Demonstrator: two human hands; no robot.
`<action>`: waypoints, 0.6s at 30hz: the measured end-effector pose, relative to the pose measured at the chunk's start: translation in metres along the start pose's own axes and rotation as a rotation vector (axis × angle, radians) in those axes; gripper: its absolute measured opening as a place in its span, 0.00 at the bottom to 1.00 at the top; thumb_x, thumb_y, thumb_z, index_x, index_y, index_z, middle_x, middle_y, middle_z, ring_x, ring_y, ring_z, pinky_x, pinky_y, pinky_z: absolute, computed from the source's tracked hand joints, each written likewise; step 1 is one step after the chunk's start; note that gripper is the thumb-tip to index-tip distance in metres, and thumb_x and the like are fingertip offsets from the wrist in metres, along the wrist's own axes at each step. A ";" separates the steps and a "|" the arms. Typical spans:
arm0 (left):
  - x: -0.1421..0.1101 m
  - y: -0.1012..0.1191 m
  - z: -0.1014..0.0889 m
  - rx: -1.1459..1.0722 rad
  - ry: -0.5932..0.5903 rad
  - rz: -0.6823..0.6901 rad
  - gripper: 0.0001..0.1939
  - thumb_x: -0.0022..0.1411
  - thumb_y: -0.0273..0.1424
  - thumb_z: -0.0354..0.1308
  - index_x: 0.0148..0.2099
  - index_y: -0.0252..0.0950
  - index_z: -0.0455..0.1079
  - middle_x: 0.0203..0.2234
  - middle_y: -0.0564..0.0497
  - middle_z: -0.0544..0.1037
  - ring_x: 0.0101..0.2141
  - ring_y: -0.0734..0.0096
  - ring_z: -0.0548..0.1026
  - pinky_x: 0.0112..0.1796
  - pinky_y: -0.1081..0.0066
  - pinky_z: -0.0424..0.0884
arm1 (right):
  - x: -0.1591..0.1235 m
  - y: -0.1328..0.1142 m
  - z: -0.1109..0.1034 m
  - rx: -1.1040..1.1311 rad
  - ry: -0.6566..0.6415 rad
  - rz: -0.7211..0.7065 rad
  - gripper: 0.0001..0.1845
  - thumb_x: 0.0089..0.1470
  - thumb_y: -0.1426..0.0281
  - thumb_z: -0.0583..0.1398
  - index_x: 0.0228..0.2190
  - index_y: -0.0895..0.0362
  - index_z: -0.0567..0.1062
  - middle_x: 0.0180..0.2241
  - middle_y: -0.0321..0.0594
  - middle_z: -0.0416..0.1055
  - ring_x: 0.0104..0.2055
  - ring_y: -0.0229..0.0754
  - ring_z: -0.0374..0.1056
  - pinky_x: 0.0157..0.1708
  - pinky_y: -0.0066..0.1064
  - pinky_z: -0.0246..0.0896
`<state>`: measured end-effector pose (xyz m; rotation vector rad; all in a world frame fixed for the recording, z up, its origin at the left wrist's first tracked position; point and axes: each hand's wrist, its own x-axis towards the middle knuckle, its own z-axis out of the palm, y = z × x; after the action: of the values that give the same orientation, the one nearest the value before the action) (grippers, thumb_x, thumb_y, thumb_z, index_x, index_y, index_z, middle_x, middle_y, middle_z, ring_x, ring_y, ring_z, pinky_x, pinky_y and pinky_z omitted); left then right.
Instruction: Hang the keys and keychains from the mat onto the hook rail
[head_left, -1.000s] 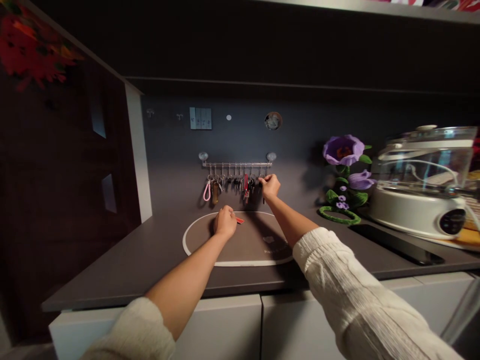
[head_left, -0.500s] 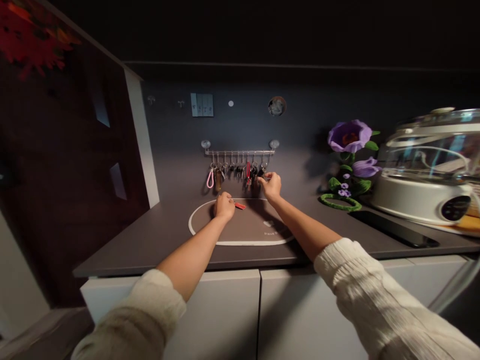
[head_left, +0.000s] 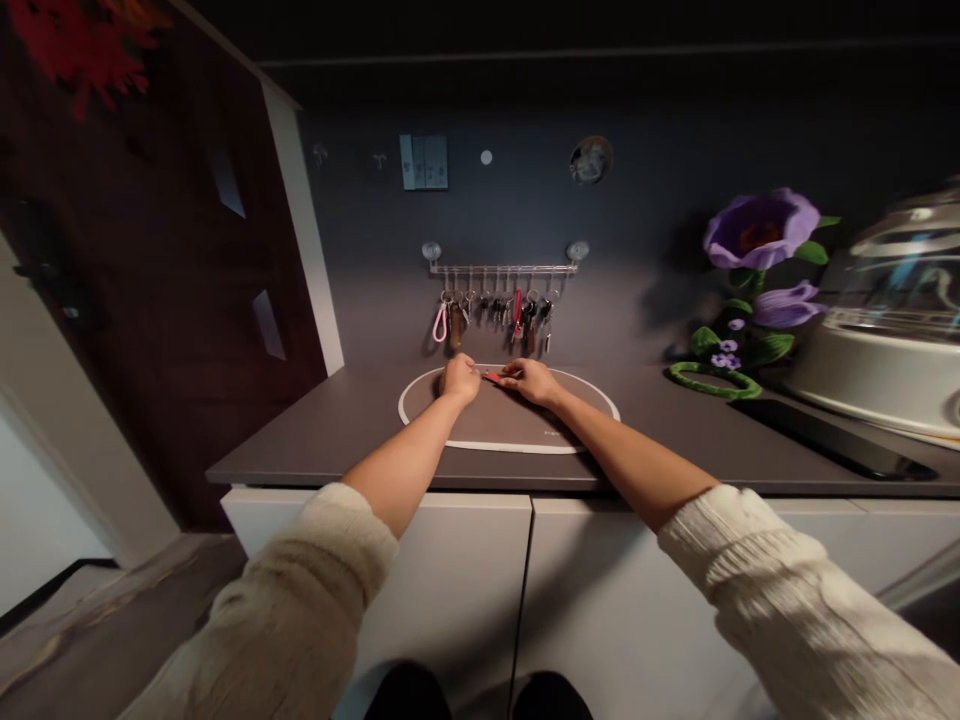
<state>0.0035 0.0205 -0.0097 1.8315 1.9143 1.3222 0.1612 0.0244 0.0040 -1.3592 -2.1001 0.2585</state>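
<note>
Just above the oval brown mat with a white rim, my two hands are close together. My right hand pinches a small red tag between thumb and fingers. My left hand is closed at the tag's left side; what lies in its fingers is hidden. Behind them a metal hook rail is fixed to the wall with suction cups. Several keys hang from it, among them a pink loop, a brown fob and a red strap.
To the right on the dark counter stand a purple flower decoration with a green ring base, a black phone-like slab and a cream appliance with a clear lid. White cabinet doors are below.
My right hand has come down from the keys at the rail's right end to the red tag beside my left hand. The view has tilted downward.
</note>
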 end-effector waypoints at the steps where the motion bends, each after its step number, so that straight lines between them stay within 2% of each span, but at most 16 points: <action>1: 0.001 -0.001 0.001 -0.004 -0.007 -0.002 0.09 0.53 0.27 0.53 0.39 0.37 0.67 0.35 0.49 0.75 0.35 0.72 0.71 0.36 0.74 0.64 | 0.001 -0.001 0.001 -0.032 -0.015 -0.016 0.17 0.44 0.64 0.62 0.37 0.59 0.74 0.37 0.42 0.74 0.38 0.39 0.69 0.37 0.25 0.60; 4: 0.002 -0.004 0.003 -0.022 -0.040 -0.008 0.09 0.53 0.28 0.54 0.39 0.37 0.67 0.35 0.50 0.75 0.34 0.73 0.71 0.35 0.74 0.64 | 0.005 -0.002 0.002 -0.124 -0.055 -0.055 0.19 0.45 0.63 0.61 0.40 0.59 0.73 0.39 0.43 0.73 0.41 0.41 0.69 0.38 0.26 0.60; 9: 0.004 -0.006 0.007 -0.050 -0.073 -0.009 0.10 0.52 0.29 0.57 0.39 0.38 0.67 0.35 0.50 0.75 0.33 0.74 0.71 0.35 0.74 0.64 | 0.008 -0.001 0.002 -0.221 -0.070 -0.130 0.12 0.49 0.66 0.58 0.36 0.56 0.76 0.38 0.41 0.74 0.41 0.42 0.69 0.40 0.26 0.58; 15: 0.007 -0.007 0.007 -0.025 -0.091 0.040 0.09 0.53 0.30 0.55 0.40 0.37 0.68 0.34 0.49 0.75 0.34 0.73 0.71 0.37 0.73 0.65 | 0.014 0.006 0.004 -0.283 -0.092 -0.278 0.11 0.50 0.71 0.56 0.34 0.54 0.77 0.33 0.39 0.75 0.35 0.41 0.69 0.36 0.26 0.57; 18: 0.007 -0.006 0.005 0.001 -0.103 0.063 0.10 0.54 0.29 0.54 0.40 0.36 0.69 0.37 0.48 0.74 0.35 0.73 0.71 0.38 0.73 0.64 | 0.017 0.008 0.004 -0.326 -0.110 -0.287 0.11 0.49 0.72 0.56 0.33 0.54 0.77 0.31 0.40 0.75 0.33 0.39 0.68 0.34 0.25 0.56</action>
<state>0.0008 0.0299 -0.0133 1.9357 1.8202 1.2200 0.1597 0.0434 0.0038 -1.2172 -2.4768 -0.1383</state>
